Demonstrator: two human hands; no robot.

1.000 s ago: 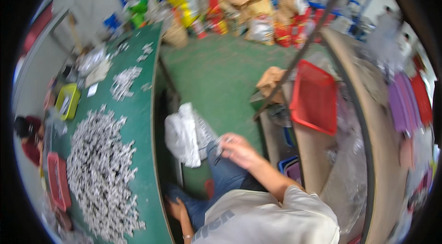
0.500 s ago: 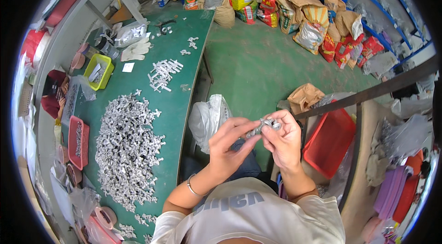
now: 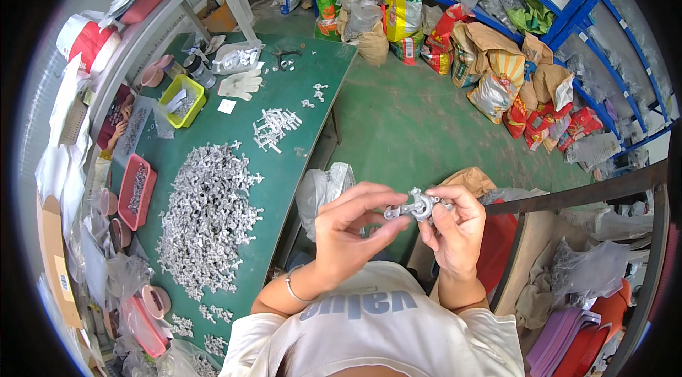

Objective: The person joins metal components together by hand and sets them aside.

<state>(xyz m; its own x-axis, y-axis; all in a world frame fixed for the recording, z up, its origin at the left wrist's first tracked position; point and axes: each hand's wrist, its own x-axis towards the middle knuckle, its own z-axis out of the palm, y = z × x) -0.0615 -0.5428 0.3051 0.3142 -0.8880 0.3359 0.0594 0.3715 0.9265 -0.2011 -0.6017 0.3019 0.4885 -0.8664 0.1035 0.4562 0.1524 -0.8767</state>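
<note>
A small silver-grey metal casting [image 3: 419,208] with a round ring in its middle and lobed ends is held up between my hands, in front of my chest. My right hand [image 3: 458,231] pinches its right end between thumb and fingers. At its left end, the thumb and forefinger of my left hand [image 3: 352,224] close around the lobe. On the green table [image 3: 288,157] to my left lies a large heap of similar metal castings [image 3: 209,221]. Beyond it is a smaller pile of longer, bar-like metal pieces [image 3: 275,127].
A yellow basket [image 3: 190,120] and a pink tray [image 3: 126,196] of small parts line the table's left side, near a white glove [image 3: 240,84]. Another person's hand [image 3: 121,128] shows beyond. At right are a red tub [image 3: 495,249] and dark metal bar [image 3: 590,196]. Several sacks [image 3: 490,96] stand behind.
The casting has turned so its ring shows more openly, and my fingers have spread further apart along it. The whole view has shifted, with the table now appearing further right.
</note>
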